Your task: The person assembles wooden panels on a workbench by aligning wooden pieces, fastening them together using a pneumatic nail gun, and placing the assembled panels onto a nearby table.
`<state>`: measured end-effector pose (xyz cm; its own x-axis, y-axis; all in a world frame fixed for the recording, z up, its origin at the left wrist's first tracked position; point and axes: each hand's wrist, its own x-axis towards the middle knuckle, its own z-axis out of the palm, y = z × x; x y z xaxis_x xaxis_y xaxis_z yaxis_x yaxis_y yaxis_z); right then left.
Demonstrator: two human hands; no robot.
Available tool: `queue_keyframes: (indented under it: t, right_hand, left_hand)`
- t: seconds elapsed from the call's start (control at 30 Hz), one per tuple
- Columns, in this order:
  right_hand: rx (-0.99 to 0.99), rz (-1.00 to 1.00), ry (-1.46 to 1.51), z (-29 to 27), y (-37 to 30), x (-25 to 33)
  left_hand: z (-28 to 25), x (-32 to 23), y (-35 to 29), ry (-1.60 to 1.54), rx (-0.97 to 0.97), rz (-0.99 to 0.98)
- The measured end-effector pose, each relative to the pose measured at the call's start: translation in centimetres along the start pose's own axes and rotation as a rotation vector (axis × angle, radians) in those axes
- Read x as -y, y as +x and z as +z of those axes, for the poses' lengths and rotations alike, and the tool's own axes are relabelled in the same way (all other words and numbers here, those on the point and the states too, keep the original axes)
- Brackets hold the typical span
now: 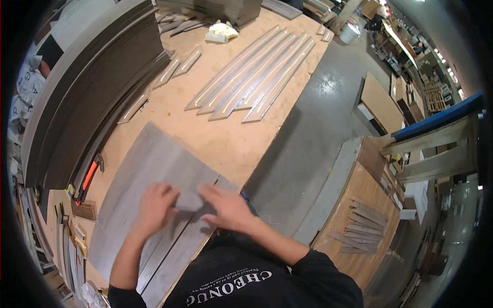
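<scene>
A grey wood-grain panel (136, 169) lies flat on the bench in front of me. A narrower grey strip (177, 259) runs along its near edge, with a dark gap between them. My left hand (156, 208) is over the panel, slightly blurred, its fingers bent and apart from the thumb. Facing it, my right hand (228, 208) has its fingers stretched toward the left and the thumb spread. Between the hands is a pale grey patch; whether it is a separate piece or part of the surface, I cannot tell.
Tall stacked dark panels (97, 92) stand at left, with an orange-handled hammer (90, 177) beside them. Several mitred strips with pale lines (257, 72) lie farther back. A crumpled yellow-white cloth (221, 32) is behind. Right, across the grey floor (303, 128), several slats (362, 226) rest on a board.
</scene>
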<state>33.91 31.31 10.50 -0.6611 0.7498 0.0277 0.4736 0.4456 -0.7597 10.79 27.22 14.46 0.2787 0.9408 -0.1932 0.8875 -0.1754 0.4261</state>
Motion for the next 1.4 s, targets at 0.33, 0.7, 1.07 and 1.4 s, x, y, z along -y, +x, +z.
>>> queue_keyframes:
  t: [0.33, 0.7, 1.07, 1.4]
  right_hand:
    - [-0.389, 0.088, -0.023, 1.7, 0.4, -7.7]
    - [-0.49, 0.113, 0.002, 2.8, 1.4, -8.6]
    - [-0.548, 0.187, 0.103, 3.1, 2.4, -8.1]
    - [-0.556, 0.242, 0.031, 2.3, 3.2, -7.5]
  left_hand:
    - [-0.1, 3.5, 11.0, 0.137, -0.027, 0.088]
    - [0.7, 1.5, 10.4, 0.107, -0.014, 0.14]
    - [9.7, -0.8, 2.1, -0.08, -0.388, -0.137]
    - [10.2, -1.1, 2.5, -0.118, -0.45, -0.136]
